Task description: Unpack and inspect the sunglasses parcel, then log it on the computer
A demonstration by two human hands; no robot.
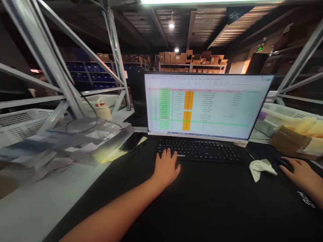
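Observation:
My left hand rests at the front left edge of a black keyboard, its fingers apart and the fingertips on the lower keys. At the right, my right hand is curved over a dark computer mouse, which it mostly covers. Behind the keyboard stands a monitor showing a spreadsheet with green and orange columns and one green row. Between the keyboard and my right hand lies a crumpled white tissue. Both hands are over a black desk mat.
Left of the keyboard lie a dark phone, a yellow sheet and a grey tray with papers. A cream bottle stands behind them. On the right sit a cardboard box and a white basket. Metal rack posts frame the desk.

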